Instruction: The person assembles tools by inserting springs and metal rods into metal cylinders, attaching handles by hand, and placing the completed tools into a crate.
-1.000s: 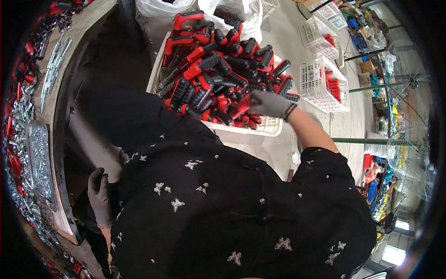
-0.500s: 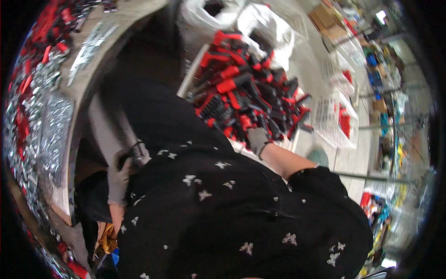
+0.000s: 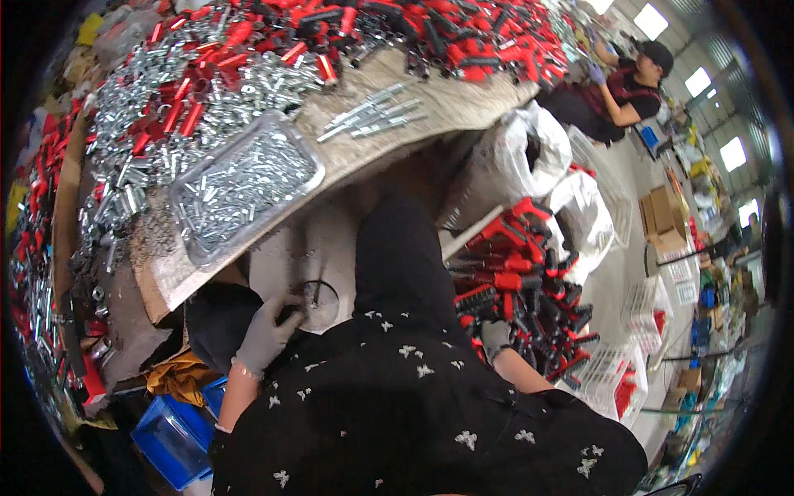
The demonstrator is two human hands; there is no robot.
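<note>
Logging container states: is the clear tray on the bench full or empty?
Roughly full: the clear tray holds a layer of small silver metal parts across its whole bottom.

I see my gloved right hand (image 3: 495,337) resting on the red-and-black handled tools (image 3: 517,289), heaped crisscross in a white crate (image 3: 608,376) by my right side.

Your knit-cloth gloved left hand (image 3: 266,335) nears bright metal pins in a clear glossy plastic tray (image 3: 248,186); worn wooden benchtop (image 3: 463,103).

Gloved left hand (image 3: 266,335) at a metal ring (image 3: 318,295), right hand (image 3: 495,337) among red-black handles (image 3: 521,289)
</note>
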